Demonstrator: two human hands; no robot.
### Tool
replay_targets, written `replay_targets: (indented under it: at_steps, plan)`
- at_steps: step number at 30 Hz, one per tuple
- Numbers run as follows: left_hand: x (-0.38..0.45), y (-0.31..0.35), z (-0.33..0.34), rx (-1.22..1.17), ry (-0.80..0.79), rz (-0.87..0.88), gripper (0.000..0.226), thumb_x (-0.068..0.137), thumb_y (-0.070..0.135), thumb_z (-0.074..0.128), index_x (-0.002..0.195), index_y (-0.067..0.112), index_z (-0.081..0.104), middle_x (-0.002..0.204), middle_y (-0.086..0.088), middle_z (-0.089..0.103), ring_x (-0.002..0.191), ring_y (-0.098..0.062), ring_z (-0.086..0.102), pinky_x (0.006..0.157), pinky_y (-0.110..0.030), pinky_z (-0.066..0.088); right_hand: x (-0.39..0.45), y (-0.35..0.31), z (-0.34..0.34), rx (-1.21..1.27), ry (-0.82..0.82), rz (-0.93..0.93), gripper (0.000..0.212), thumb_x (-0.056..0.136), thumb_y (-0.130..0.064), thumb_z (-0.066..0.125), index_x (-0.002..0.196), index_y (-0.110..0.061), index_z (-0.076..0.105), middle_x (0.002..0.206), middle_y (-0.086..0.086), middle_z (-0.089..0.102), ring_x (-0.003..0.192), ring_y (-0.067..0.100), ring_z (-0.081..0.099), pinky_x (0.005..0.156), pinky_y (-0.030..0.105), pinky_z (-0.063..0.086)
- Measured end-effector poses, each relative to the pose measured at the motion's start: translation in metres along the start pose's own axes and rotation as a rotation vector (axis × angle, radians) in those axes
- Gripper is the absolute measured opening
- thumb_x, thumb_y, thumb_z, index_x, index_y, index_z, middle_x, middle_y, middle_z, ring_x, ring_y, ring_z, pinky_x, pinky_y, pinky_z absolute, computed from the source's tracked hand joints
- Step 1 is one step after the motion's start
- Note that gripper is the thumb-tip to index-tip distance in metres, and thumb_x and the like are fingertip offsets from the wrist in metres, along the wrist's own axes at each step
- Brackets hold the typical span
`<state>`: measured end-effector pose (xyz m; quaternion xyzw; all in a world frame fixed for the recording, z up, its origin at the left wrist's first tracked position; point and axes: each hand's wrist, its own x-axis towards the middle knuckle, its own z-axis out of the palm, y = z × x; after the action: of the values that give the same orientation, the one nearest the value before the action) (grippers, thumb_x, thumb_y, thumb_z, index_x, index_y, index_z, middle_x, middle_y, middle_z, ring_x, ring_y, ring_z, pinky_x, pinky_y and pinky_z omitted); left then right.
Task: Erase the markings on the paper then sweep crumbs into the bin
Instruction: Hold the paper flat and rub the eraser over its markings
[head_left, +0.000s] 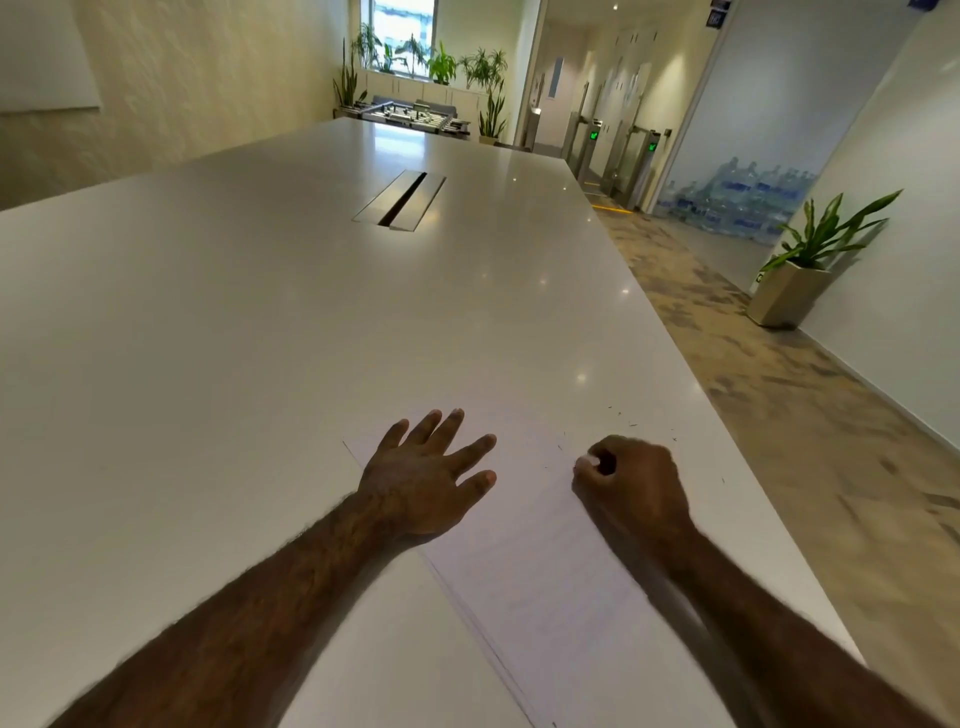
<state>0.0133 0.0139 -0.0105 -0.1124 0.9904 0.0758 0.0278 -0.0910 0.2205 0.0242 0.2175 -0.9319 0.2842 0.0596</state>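
Paper (540, 561) lies flat near the table's (208, 312) right edge, white on white, its far end hard to trace against the glossy top. At about nine o'clock on the sheet the left hand (426, 478) rests palm down with fingers straight and fanned wide, pinning the page. At roughly three o'clock from it the right hand (631, 486) sits as a closed fist on the paper, thumb and fingers curled round a small pale piece, probably an eraser (589, 460), though only a sliver shows. Dark crumbs (631, 423) are scattered on the tabletop at about one o'clock from the fist. Toward twelve o'clock, a metal cable hatch (400, 200) is set in the table's middle. A potted plant (802, 270) stands on the floor at two o'clock.
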Motion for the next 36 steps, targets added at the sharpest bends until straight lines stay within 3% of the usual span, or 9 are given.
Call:
replay_targets:
  at_steps: [3, 7, 11, 14, 22, 26, 30, 34, 36]
  plan:
    - [0.001, 0.000, -0.001, 0.003, 0.017, -0.002, 0.056, 0.094, 0.069, 0.006, 0.147, 0.056, -0.005, 0.162, 0.010, -0.015, 0.149, -0.012, -0.013, 0.121, -0.043, -0.006, -0.025, -0.012, 0.008, 0.003, -0.134, -0.120, 0.019, 0.076, -0.032, 0.059, 0.067, -0.017, 0.066, 0.061, -0.006, 0.066, 0.057, 0.006, 0.061, 0.056, 0.029, 0.052]
    - [0.001, 0.001, 0.000, 0.001, 0.008, -0.002, 0.056, 0.094, 0.068, 0.006, 0.147, 0.056, -0.004, 0.162, 0.010, -0.015, 0.149, -0.012, -0.013, 0.121, -0.043, -0.006, 0.002, 0.004, -0.005, -0.042, -0.019, 0.030, 0.023, 0.078, -0.034, 0.059, 0.064, -0.015, 0.064, 0.058, -0.004, 0.063, 0.057, 0.015, 0.061, 0.059, 0.032, 0.052]
    - [0.002, -0.001, 0.002, 0.005, 0.039, -0.003, 0.057, 0.093, 0.069, 0.006, 0.147, 0.056, -0.004, 0.162, 0.010, -0.014, 0.150, -0.012, -0.012, 0.121, -0.043, -0.005, -0.028, -0.013, 0.003, -0.004, -0.188, -0.190, 0.018, 0.078, -0.031, 0.061, 0.068, -0.019, 0.070, 0.062, -0.007, 0.067, 0.058, 0.004, 0.062, 0.058, 0.027, 0.053]
    - [0.000, -0.001, 0.002, 0.003, 0.040, -0.004, 0.056, 0.093, 0.069, 0.007, 0.147, 0.057, -0.003, 0.162, 0.009, -0.012, 0.150, -0.012, -0.010, 0.121, -0.042, -0.005, -0.001, 0.003, -0.004, -0.005, -0.022, -0.031, 0.019, 0.078, -0.029, 0.061, 0.064, -0.017, 0.067, 0.058, -0.006, 0.065, 0.056, 0.008, 0.061, 0.060, 0.034, 0.056]
    - [0.002, -0.002, 0.001, 0.014, 0.029, -0.001, 0.058, 0.092, 0.071, 0.006, 0.147, 0.056, -0.002, 0.163, 0.010, -0.009, 0.150, -0.013, -0.007, 0.121, -0.043, -0.002, -0.009, -0.006, -0.007, -0.006, -0.001, -0.009, 0.020, 0.074, -0.031, 0.062, 0.066, -0.015, 0.069, 0.059, -0.006, 0.066, 0.055, 0.007, 0.062, 0.059, 0.031, 0.055]
    - [0.003, -0.001, 0.000, 0.010, 0.036, -0.006, 0.058, 0.092, 0.071, 0.006, 0.148, 0.056, -0.002, 0.163, 0.010, -0.009, 0.150, -0.013, -0.007, 0.121, -0.043, -0.002, -0.042, -0.024, -0.003, 0.028, -0.240, -0.201, 0.016, 0.078, -0.030, 0.064, 0.071, -0.018, 0.073, 0.064, -0.008, 0.069, 0.061, 0.001, 0.064, 0.061, 0.024, 0.054]
    - [0.003, -0.001, -0.004, 0.018, -0.020, -0.005, 0.059, 0.092, 0.070, 0.007, 0.148, 0.055, -0.001, 0.163, 0.008, -0.009, 0.150, -0.015, -0.007, 0.121, -0.044, -0.002, -0.015, -0.005, -0.013, -0.041, 0.046, 0.057, 0.020, 0.073, -0.031, 0.060, 0.068, -0.014, 0.069, 0.063, -0.003, 0.068, 0.065, 0.015, 0.066, 0.060, 0.026, 0.051]
    - [0.002, -0.002, -0.001, 0.010, -0.031, -0.003, 0.059, 0.092, 0.071, 0.006, 0.148, 0.055, -0.002, 0.163, 0.008, -0.011, 0.150, -0.015, -0.009, 0.121, -0.045, -0.004, -0.064, -0.036, 0.003, -0.001, -0.269, -0.257, 0.017, 0.079, -0.031, 0.063, 0.075, -0.018, 0.074, 0.068, -0.008, 0.070, 0.062, 0.003, 0.063, 0.062, 0.024, 0.054]
    - [0.004, -0.002, -0.001, 0.010, -0.033, -0.004, 0.059, 0.092, 0.071, 0.007, 0.148, 0.055, -0.003, 0.163, 0.009, -0.011, 0.150, -0.014, -0.010, 0.121, -0.044, -0.004, -0.040, -0.022, -0.002, -0.013, -0.139, -0.121, 0.018, 0.076, -0.031, 0.062, 0.070, -0.017, 0.072, 0.064, -0.007, 0.069, 0.060, 0.006, 0.063, 0.061, 0.025, 0.054]
